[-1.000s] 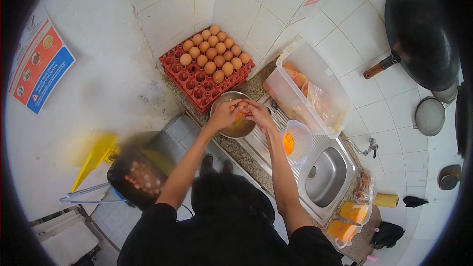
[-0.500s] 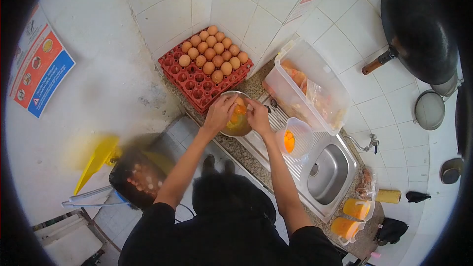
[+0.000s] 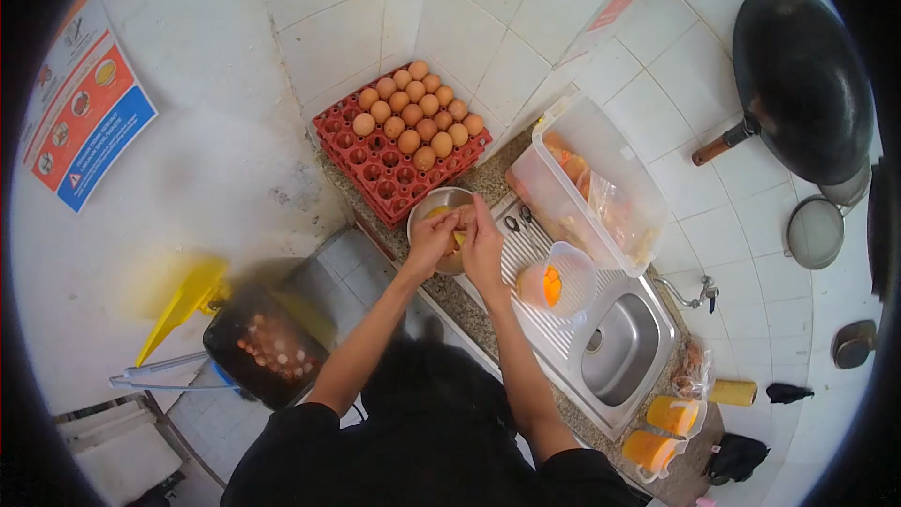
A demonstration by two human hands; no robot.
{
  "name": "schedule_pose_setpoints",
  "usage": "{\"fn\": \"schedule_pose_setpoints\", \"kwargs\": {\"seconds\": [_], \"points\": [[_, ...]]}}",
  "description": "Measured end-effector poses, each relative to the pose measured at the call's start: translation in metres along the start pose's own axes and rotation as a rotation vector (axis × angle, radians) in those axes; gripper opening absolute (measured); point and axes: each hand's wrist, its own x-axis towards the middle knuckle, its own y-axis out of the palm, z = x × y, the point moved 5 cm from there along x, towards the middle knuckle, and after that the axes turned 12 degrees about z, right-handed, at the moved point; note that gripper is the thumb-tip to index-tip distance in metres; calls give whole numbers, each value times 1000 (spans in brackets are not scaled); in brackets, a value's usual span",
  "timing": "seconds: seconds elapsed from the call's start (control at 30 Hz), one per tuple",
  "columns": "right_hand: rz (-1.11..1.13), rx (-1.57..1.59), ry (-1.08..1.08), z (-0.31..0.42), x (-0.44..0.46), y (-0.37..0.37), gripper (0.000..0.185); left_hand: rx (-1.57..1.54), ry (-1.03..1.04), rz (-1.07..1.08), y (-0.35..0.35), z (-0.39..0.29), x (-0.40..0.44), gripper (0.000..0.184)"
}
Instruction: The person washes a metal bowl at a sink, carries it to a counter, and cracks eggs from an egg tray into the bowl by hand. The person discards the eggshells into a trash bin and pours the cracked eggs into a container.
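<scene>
Over a metal bowl (image 3: 418, 211) on the counter, my left hand (image 3: 432, 242) and my right hand (image 3: 482, 249) meet with bent fingers around a cracked eggshell (image 3: 464, 218). Some yellow egg shows between and below the fingers; the exact grip of each is partly hidden. Just behind the bowl, brown eggs (image 3: 410, 115) fill part of a stacked red egg tray (image 3: 387, 190). To the right, a translucent plastic container (image 3: 582, 272) holds orange yolks (image 3: 552, 286).
A large clear bin (image 3: 648, 178) with bagged food stands behind the steel sink (image 3: 621, 343). Two jugs of orange liquid (image 3: 649, 451) are at the counter's right end. A black bin with shells (image 3: 272, 347) stands lower left. A wok (image 3: 802, 84) hangs at right.
The shell is lifted and tilted between my hands, and my right hand has turned more upright. The whole view has shifted slightly.
</scene>
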Motion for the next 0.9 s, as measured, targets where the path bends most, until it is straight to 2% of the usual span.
{"fn": "schedule_pose_setpoints", "kwargs": {"seconds": [0.1, 0.17, 0.27, 0.33, 0.43, 0.5, 0.57, 0.63, 0.67, 0.7, 0.77, 0.87, 0.9], "points": [[139, 109, 7, 28, 2, 0, 48, -176, -16, 61, 0, -2, -2, 30], [147, 311, -6, 24, 9, 6, 50, -376, -95, 117, 8, -26, -22, 31], [135, 497, 22, 26, 25, 5, 50, -532, -93, 143, -13, -40, -43, 33], [96, 615, 60, 17, 40, 5, 46, -565, -50, 15, -39, -56, -73, 33], [249, 216, 109, 14, 72, 2, 43, -531, 124, -180, -107, -71, -129, 34], [162, -22, -126, -2, 100, 11, 46, -388, 227, -420, -184, -59, -174, 33], [135, -193, -313, 1, 122, 15, 49, 108, 215, -900, -245, -55, -236, 36], [171, -302, -459, 18, 140, 12, 53, 475, -174, -1109, -241, -87, -289, 55], [244, -346, -440, 14, 150, 17, 56, 652, -349, -1185, -249, -92, -315, 63], [318, -391, -421, 7, 158, 22, 58, 842, -447, -1225, -297, -56, -348, 67], [409, -448, -380, 5, 166, 26, 60, 817, -365, -1432, -370, 16, -403, 66], [487, -496, -352, 9, 167, 24, 57, 434, -176, -1364, -379, 56, -417, 53], [515, -513, -370, 6, 168, 25, 55, 714, -128, -1261, -373, 56, -403, 49]]}}
